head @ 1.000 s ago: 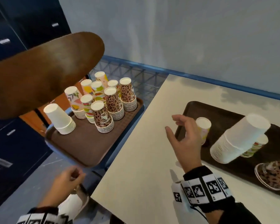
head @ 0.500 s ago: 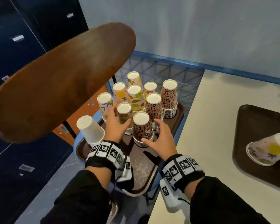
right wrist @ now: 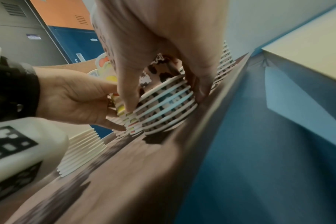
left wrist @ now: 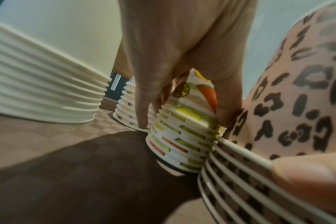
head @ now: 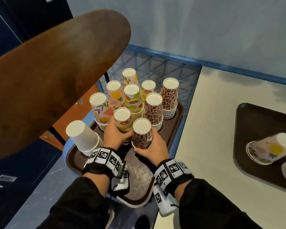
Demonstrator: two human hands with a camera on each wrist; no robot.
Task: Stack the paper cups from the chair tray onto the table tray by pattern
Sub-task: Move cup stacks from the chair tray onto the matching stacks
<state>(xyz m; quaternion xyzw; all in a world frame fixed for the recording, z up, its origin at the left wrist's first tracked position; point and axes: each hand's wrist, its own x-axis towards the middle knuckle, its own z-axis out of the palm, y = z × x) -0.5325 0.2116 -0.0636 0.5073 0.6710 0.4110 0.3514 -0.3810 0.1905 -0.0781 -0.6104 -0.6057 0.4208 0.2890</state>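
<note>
Several stacks of upside-down paper cups stand on the brown chair tray [head: 173,129]. My left hand [head: 114,134] grips the near fruit-patterned stack [head: 122,120], its fingers and thumb [left wrist: 142,97] round the stack [left wrist: 184,124] above the rims. My right hand [head: 153,146] grips the nearest leopard-print stack [head: 141,134], fingers [right wrist: 128,84] curled round the stack [right wrist: 165,104] near its base. The two stacks touch. The table tray [head: 248,126] at the right holds a fruit-patterned stack [head: 269,148] lying on its side.
A plain white cup stack [head: 82,136] leans at the chair tray's left. Two more leopard stacks [head: 170,96] and other fruit stacks stand behind. The brown chair back [head: 53,76] overhangs at the left. The cream table [head: 210,129] sits right of the chair.
Both hands have closed further round their stacks since half a second ago; a second ago the right hand was over the table and the left hung low.
</note>
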